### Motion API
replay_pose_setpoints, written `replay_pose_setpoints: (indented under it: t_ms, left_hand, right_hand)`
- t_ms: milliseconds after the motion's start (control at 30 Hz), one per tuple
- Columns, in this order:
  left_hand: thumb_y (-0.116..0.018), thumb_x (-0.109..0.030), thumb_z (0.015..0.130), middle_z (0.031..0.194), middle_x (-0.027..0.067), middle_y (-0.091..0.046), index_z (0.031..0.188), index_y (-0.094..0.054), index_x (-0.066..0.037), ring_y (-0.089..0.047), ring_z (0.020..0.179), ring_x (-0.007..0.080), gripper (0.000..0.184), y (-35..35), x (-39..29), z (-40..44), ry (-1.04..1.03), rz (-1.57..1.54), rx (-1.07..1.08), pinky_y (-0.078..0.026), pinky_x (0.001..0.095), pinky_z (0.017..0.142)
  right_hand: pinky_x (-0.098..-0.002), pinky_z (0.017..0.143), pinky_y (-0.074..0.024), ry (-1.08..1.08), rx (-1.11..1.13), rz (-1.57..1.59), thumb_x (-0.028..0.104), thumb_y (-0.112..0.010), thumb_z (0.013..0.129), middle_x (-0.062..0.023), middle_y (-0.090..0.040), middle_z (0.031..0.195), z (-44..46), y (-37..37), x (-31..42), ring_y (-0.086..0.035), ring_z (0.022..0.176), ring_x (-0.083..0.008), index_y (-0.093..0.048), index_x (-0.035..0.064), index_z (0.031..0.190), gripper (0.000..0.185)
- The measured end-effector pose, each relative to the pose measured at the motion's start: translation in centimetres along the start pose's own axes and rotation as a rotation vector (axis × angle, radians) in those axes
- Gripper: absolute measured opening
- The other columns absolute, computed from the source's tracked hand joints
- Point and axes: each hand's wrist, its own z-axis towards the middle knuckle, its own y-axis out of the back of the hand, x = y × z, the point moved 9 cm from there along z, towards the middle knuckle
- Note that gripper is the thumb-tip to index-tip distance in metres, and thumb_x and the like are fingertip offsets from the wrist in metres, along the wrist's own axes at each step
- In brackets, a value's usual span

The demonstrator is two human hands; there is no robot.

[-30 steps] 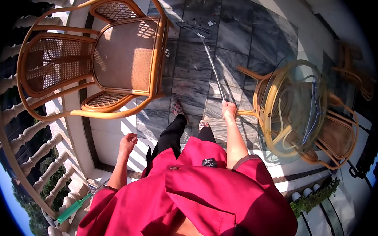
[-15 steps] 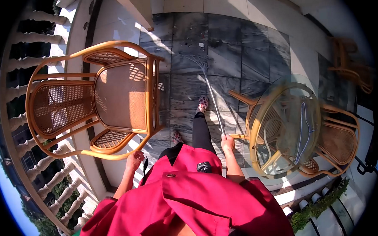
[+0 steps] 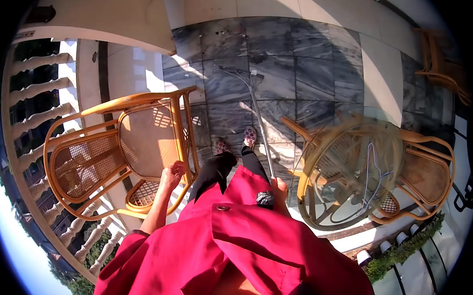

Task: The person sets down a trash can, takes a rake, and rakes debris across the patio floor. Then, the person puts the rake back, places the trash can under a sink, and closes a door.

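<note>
My right hand point(image 3: 279, 189) is wrapped round the metal handle of a leaf rake point(image 3: 262, 126), beside my right hip. The thin, fan-shaped head of the rake rests on the marble floor ahead of my feet; its tines are hard to make out. Raised on the left, my left hand point(image 3: 173, 174) has loosely bent fingers, with nothing visible in them. It overlaps the front of a rattan armchair point(image 3: 147, 138) in the picture; whether it touches the chair I cannot tell.
At the right stands a round glass table point(image 3: 304, 197) with a hanger-like wire point(image 3: 373, 168) on it and a second rattan chair point(image 3: 425, 179) beyond. A balustrade point(image 3: 41, 92) borders the left. A pillar point(image 3: 152, 24) stands ahead left, and potted plants point(image 3: 394, 254) line the right rear.
The rake head has shifted slightly left and its handle has drawn closer to me. My left hand has lifted forward beside the armchair. My left foot has come level with the right.
</note>
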Motion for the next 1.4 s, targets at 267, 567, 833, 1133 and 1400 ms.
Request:
replay_pose_setpoints:
  t_ms: [267,567,833,1133,1400]
  left_hand:
    - [-0.051,-0.012,0.075,0.066,0.0081,-0.06,0.081,-0.058,-0.002,-0.058,0.061,0.0123,0.014,3.7,2.9,5.1,0.125,0.105,0.12,-0.046,0.0241,0.056]
    - [-0.051,-0.013,0.075,0.068,0.0082,-0.061,0.084,-0.057,-0.002,-0.059,0.064,0.0119,0.015,11.9,-4.2,15.6,0.121,-0.032,0.053,-0.046,0.0245,0.058]
    - [-0.053,-0.011,0.074,0.067,0.0072,-0.059,0.083,-0.055,-0.001,-0.057,0.063,0.0124,0.013,14.4,-6.2,20.6,0.044,0.002,0.067,-0.045,0.0243,0.058]
    - [-0.052,-0.007,0.072,0.068,0.0068,-0.059,0.08,-0.056,-0.002,-0.056,0.059,0.0109,0.01,16.6,-3.4,19.5,0.304,-0.068,-0.08,-0.045,0.0233,0.052]
    - [-0.055,-0.018,0.078,0.071,0.0043,-0.061,0.088,-0.056,-0.005,-0.057,0.062,0.0101,0.016,15.0,-5.6,18.5,0.441,-0.197,-0.199,-0.042,0.0211,0.048]
  right_hand:
    - [-0.0446,0.061,-0.041,0.156,-0.077,0.045,0.034,-0.042,0.081,-0.0209,-0.056,0.069,15.4,3.0,16.0,-0.053,0.069,-0.0398,-0.056,0.0018,0.07,0.037]
    - [-0.0447,0.064,-0.0407,-0.026,0.032,-0.223,0.038,-0.04,0.081,-0.0183,-0.057,0.075,3.3,3.0,9.1,-0.053,0.072,-0.0377,-0.054,0.0065,0.079,0.035]
    - [-0.0432,0.06,-0.0402,0.181,-0.09,-0.169,0.037,-0.043,0.079,-0.0217,-0.054,0.07,16.4,4.2,26.5,-0.052,0.069,-0.0385,-0.056,0.0013,0.073,0.038]
    - [-0.0448,0.063,-0.0406,0.406,-0.13,-0.18,0.035,-0.043,0.08,-0.0221,-0.055,0.074,22.2,11.9,37.2,-0.052,0.072,-0.0396,-0.057,0.0024,0.076,0.035]
    - [-0.0462,0.069,-0.0423,0.49,-0.031,-0.406,0.031,-0.041,0.081,-0.02,-0.057,0.082,39.1,12.0,56.5,-0.053,0.079,-0.0387,-0.055,0.0004,0.081,0.034]
